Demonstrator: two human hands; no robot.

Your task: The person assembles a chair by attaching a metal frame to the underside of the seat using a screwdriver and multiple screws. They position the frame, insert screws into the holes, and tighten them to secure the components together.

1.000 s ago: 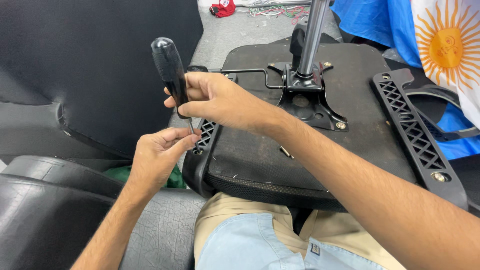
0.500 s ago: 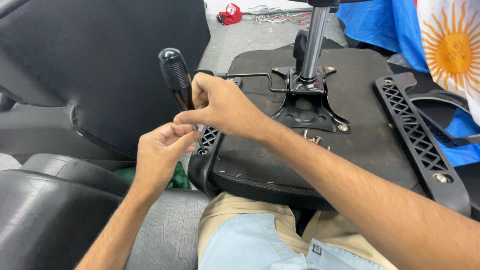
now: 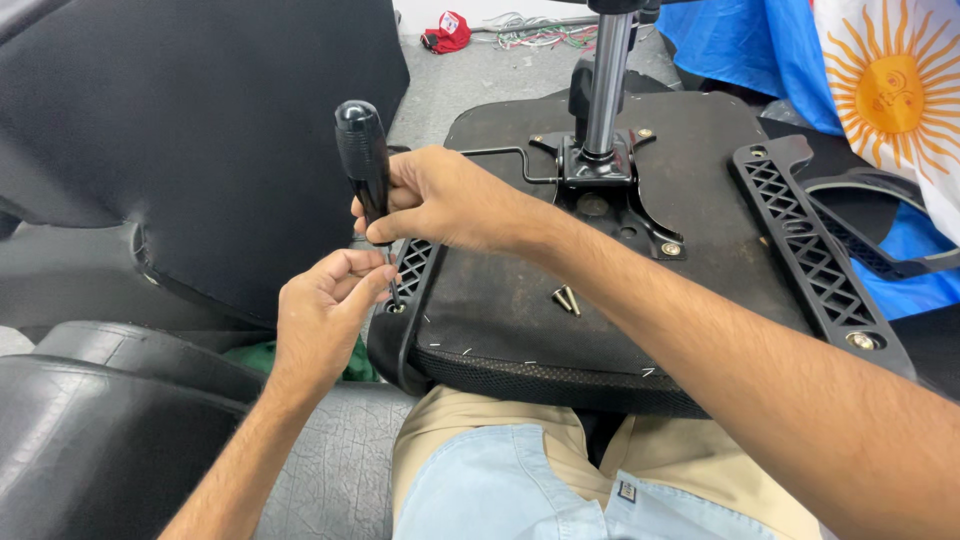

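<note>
Black-handled screwdriver [image 3: 363,160] upright, right hand [image 3: 440,200] gripping its handle, left hand [image 3: 322,310] pinching the thin shaft

The screwdriver [image 3: 363,160] has a shiny black handle. The chair seat [image 3: 560,290] is dull black w/ tiny white marks near its edge. Arm brackets [image 3: 800,250] are black w/ a criss-cross pattern. The pole [image 3: 607,85] is silver. Two loose screws [image 3: 566,298] look gold-ish. The flag [image 3: 885,90] is white & blue w/ a yellow sun. Shorts [image 3: 500,440] are tan, shirt [image 3: 500,490] is light blue. A red thing [image 3: 447,30] lies far back on gray floor [image 3: 480,80].
</note>
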